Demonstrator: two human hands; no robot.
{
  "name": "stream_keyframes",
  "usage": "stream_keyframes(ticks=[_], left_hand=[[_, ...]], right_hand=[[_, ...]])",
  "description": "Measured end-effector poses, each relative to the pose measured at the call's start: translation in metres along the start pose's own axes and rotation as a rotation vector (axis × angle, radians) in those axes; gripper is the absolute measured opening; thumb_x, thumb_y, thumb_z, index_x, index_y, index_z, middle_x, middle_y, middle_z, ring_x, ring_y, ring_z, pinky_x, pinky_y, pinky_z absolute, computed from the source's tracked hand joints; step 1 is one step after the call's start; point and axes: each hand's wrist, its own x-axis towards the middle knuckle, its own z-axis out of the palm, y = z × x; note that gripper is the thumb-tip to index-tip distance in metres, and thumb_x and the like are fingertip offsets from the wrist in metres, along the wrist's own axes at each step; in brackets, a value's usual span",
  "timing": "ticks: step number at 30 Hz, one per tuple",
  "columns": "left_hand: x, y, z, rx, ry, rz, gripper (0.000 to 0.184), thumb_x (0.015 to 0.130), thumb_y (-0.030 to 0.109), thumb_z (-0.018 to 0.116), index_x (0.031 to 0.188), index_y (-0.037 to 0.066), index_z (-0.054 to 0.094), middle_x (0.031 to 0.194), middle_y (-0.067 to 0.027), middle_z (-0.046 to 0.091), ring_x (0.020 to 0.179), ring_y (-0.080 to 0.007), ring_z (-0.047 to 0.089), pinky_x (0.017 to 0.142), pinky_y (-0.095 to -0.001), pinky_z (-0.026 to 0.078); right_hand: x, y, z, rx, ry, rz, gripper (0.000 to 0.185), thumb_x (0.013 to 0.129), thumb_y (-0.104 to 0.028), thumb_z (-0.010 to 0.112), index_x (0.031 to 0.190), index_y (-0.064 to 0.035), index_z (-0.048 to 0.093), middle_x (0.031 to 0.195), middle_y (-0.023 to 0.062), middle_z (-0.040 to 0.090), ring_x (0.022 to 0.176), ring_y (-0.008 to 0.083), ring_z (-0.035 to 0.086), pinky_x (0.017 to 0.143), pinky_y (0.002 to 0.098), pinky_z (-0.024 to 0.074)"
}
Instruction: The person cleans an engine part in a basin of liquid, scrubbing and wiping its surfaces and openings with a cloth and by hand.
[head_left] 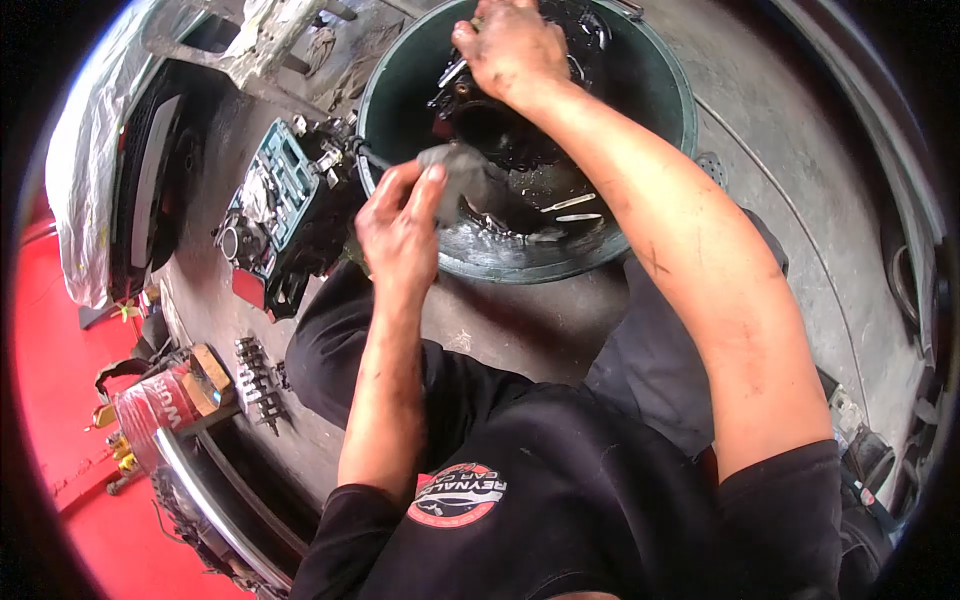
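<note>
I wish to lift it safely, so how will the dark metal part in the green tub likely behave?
The dark metal part may be slippery, since its surface shines as if wet. Its bulky metal build is probably stiff and heavy. Its uneven outline could make it tip rather than roll.

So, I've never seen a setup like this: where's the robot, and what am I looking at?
There's no robot here, just a person using two bare hands. The single picture comes from a camera worn on the head, looking forward and down, so you see roughly what the person faces.

The left hand pinches a grey item, too blurred to identify. The right hand is at a dark part inside the big green tub; its exact grip is hard to tell.

On the floor to the left are a teal case and a ridged metal shaft.
</note>
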Motion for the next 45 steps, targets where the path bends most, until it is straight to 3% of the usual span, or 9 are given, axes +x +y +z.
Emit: stream_keyframes(ticks=[3, 6, 8, 14, 18, 21, 26, 28, 45], left_hand=[[0.018, -0.01, 0.028, 0.443, -0.055, 0.377, 0.036, 0.089, 0.016, 0.069, 0.118, -0.005, 0.065, 0.109, -0.0171, 0.067, 0.101, -0.0312, 0.064, 0.088, -0.037, 0.052], [0.003, 0.024, 0.042, 1.054, -0.344, 0.334, 0.064, 0.086, 0.013, 0.062, 0.145, 0.0, 0.041, 0.124, -0.0251, 0.053, 0.118, -0.0381, 0.051, 0.089, -0.045, 0.053], [0.013, 0.038, 0.039, 1.182, -0.528, 0.083, 0.069, 0.086, 0.02, 0.062, 0.15, 0.006, 0.038, 0.119, -0.0255, 0.059, 0.106, -0.0388, 0.062, 0.086, -0.0464, 0.055], [0.073, 0.031, 0.047, 1.036, -0.946, -0.162, 0.065, 0.086, 0.009, 0.054, 0.148, 0.002, 0.038, 0.111, -0.0256, 0.068, 0.103, -0.033, 0.069, 0.087, -0.0423, 0.056], [0.045, 0.039, 0.027, 0.555, -0.81, -0.265, 0.07, 0.088, 0.011, 0.064, 0.151, 0.005, 0.034, 0.085, -0.0209, 0.07, 0.054, -0.0245, 0.066, 0.048, -0.0373, 0.055], [0.027, 0.035, 0.014, 0.595, -0.753, -0.117, 0.078, 0.086, 0.009, 0.065, 0.155, 0.015, 0.03, 0.087, -0.0209, 0.071, 0.056, -0.0219, 0.068, 0.051, -0.0365, 0.057], [0.061, 0.043, 0.034, 0.508, -0.887, -0.437, 0.076, 0.086, 0.01, 0.063, 0.153, 0.005, 0.027, 0.08, -0.0229, 0.07, 0.057, -0.0252, 0.07, 0.052, -0.0377, 0.061], [0.056, 0.046, 0.037, 0.516, -0.863, -0.374, 0.075, 0.086, 0.008, 0.062, 0.153, 0.005, 0.028, 0.077, -0.0207, 0.07, 0.056, -0.0258, 0.07, 0.051, -0.039, 0.061], [0.054, 0.039, 0.033, 0.433, -0.885, -0.368, 0.063, 0.088, 0.011, 0.059, 0.146, 0.003, 0.036, 0.081, -0.0225, 0.07, 0.061, -0.0275, 0.072, 0.05, -0.0383, 0.061]], right_hand=[[0.003, -0.002, 0.004, 0.006, -0.023, 0.032, 0.036, 0.098, -0.031, 0.051, 0.113, -0.0002, 0.059, 0.121, 0.0228, 0.053, 0.11, 0.0384, 0.058, 0.1, 0.0514, 0.0426], [-0.001, 0.0, 0.001, 0.009, 0.021, -0.006, 0.036, 0.098, -0.031, 0.052, 0.11, 0.0019, 0.061, 0.119, 0.0234, 0.054, 0.106, 0.0398, 0.059, 0.098, 0.0513, 0.0448], [0.001, 0.0, -0.002, 0.011, -0.002, 0.014, 0.036, 0.097, -0.031, 0.053, 0.109, 0.0018, 0.062, 0.119, 0.024, 0.054, 0.105, 0.0403, 0.06, 0.095, 0.0511, 0.0463], [0.001, -0.003, 0.002, -0.021, 0.002, 0.025, 0.037, 0.097, -0.032, 0.052, 0.11, 0.0007, 0.063, 0.12, 0.0228, 0.055, 0.106, 0.0392, 0.061, 0.094, 0.0502, 0.0475], [0.0, -0.002, -0.002, -0.009, -0.016, 0.033, 0.033, 0.096, -0.03, 0.055, 0.11, -0.0007, 0.063, 0.117, 0.0206, 0.056, 0.105, 0.0372, 0.06, 0.096, 0.0484, 0.0457], [-0.001, -0.006, -0.006, 0.013, -0.021, 0.074, 0.031, 0.096, -0.028, 0.056, 0.109, -0.0017, 0.064, 0.116, 0.02, 0.056, 0.103, 0.0364, 0.06, 0.095, 0.0482, 0.0453], [-0.001, -0.004, 0.0, 0.026, 0.07, 0.044, 0.029, 0.093, -0.028, 0.059, 0.107, -0.0035, 0.066, 0.116, 0.0214, 0.059, 0.108, 0.0375, 0.06, 0.094, 0.0479, 0.046], [0.009, 0.009, 0.017, -0.08, 0.1, 0.045, 0.043, 0.091, -0.047, 0.058, 0.114, -0.012, 0.068, 0.127, 0.0146, 0.06, 0.115, 0.0333, 0.061, 0.101, 0.0465, 0.0448], [0.008, 0.025, 0.021, -0.123, 0.079, -0.017, 0.045, 0.09, -0.047, 0.058, 0.114, -0.0113, 0.069, 0.124, 0.0168, 0.062, 0.116, 0.0354, 0.06, 0.1, 0.0473, 0.0453]])
